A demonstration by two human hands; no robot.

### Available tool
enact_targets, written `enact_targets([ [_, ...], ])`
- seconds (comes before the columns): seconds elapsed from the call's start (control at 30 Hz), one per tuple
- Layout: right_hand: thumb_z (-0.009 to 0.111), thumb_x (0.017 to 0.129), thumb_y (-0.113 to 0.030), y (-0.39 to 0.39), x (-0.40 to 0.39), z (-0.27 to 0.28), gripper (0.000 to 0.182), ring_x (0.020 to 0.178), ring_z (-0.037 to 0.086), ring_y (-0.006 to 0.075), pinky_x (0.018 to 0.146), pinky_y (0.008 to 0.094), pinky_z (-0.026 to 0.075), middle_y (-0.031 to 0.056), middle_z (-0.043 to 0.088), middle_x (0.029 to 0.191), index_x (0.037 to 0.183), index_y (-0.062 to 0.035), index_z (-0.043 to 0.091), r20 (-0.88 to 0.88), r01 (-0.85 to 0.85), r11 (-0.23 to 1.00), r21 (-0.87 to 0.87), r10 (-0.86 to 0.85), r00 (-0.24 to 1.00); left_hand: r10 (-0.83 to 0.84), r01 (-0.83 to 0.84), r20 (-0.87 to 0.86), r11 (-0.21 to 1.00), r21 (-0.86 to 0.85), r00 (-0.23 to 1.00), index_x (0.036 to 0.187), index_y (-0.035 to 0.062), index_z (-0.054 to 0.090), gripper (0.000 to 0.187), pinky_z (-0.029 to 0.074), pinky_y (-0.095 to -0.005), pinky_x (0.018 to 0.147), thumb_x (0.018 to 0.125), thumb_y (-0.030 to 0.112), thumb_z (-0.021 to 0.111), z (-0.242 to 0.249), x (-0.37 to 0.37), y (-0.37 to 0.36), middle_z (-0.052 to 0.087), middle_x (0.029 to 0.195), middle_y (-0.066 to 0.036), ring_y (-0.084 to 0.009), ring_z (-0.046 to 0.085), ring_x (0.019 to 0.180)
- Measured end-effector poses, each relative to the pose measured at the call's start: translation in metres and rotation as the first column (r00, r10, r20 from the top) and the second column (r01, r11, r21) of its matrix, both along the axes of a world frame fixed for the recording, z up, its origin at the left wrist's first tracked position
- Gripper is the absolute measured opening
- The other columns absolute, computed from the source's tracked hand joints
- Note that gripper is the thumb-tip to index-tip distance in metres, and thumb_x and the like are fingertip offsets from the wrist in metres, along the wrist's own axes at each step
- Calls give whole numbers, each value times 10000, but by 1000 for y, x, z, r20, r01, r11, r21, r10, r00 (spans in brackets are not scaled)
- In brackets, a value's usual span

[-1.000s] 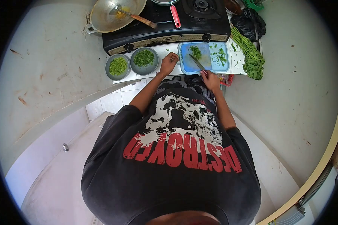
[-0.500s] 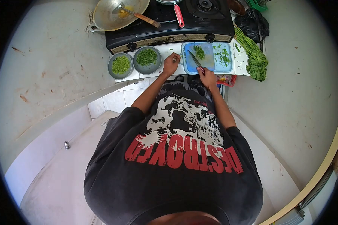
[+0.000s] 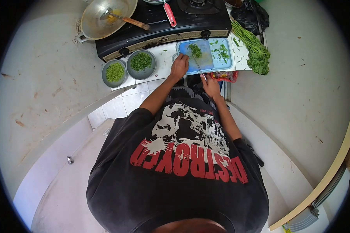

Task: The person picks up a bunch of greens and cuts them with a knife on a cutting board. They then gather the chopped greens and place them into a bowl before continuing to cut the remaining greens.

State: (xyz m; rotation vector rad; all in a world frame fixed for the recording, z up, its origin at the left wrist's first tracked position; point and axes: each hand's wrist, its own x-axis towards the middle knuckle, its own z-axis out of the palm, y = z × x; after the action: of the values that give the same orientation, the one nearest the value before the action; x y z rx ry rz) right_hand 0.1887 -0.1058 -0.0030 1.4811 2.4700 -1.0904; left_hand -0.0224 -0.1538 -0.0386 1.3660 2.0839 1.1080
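Note:
My right hand point(image 3: 210, 86) grips a knife point(image 3: 200, 68) by its handle, at the near edge of the blue cutting board point(image 3: 206, 63). Its blade slants up and left across the board, with the tip just below a small heap of chopped greens point(image 3: 195, 49). My left hand point(image 3: 179, 66) reaches over the board's left side, fingers curled and bunched together just left of the blade; whatever they hold is hidden. Under the board lies a light blue tray point(image 3: 230, 58), with loose leaf pieces point(image 3: 222, 53) on its right part.
Two grey bowls stand at left, one with pale green pieces point(image 3: 114, 72), one with darker chopped greens point(image 3: 140, 61). Behind is a black stove point(image 3: 159, 30) bearing a wok point(image 3: 93, 23) and a red-handled pan point(image 3: 169, 14). A leafy bunch point(image 3: 256, 50) and black bag point(image 3: 252, 17) lie at right.
My left hand has moved right, from beside the board onto its left side. My right hand has drawn back toward me, and the knife has turned to a steeper slant. The view has shifted slightly.

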Motion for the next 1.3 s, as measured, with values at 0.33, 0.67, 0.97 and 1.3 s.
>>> enact_targets([
  [0.33, 454, 1008, -527, -7, -6, 0, 570, 839, 637, 512, 773, 569, 501, 317, 653, 800, 979, 5, 656, 25, -6, 1000, -29, 7, 1000, -10, 10, 10, 1000, 25, 1000, 950, -19, 667, 124, 518, -479, 757, 857, 5, 589, -1, 3, -2, 595, 922, -200, -421, 615, 814],
  [0.67, 452, 1011, -505, -1, -11, -9, 565, 819, 653, 500, 768, 567, 522, 310, 661, 793, 967, 15, 669, 33, -66, 997, 27, 65, 997, -22, 22, -3, 999, 25, 1000, 935, -28, 664, 114, 515, -477, 762, 847, 9, 600, 0, 3, -3, 581, 890, -199, -417, 613, 819],
  [0.97, 450, 1013, -492, 1, -14, -7, 559, 829, 666, 487, 765, 569, 530, 308, 671, 819, 950, 18, 668, 61, -90, 995, 36, 87, 994, -15, 17, -35, 999, 44, 999, 951, -6, 681, 121, 514, -469, 712, 846, 13, 626, -6, 2, -3, 589, 891, -194, -415, 619, 787],
  [1.3, 454, 1016, -488, 8, -11, -1, 550, 794, 654, 503, 738, 581, 522, 313, 658, 778, 952, 18, 661, -12, -99, 994, 42, 100, 995, -31, 32, -38, 999, 25, 999, 950, -3, 677, 131, 516, -465, 742, 833, 15, 620, -3, 1, -4, 594, 892, -183, -405, 625, 816],
])
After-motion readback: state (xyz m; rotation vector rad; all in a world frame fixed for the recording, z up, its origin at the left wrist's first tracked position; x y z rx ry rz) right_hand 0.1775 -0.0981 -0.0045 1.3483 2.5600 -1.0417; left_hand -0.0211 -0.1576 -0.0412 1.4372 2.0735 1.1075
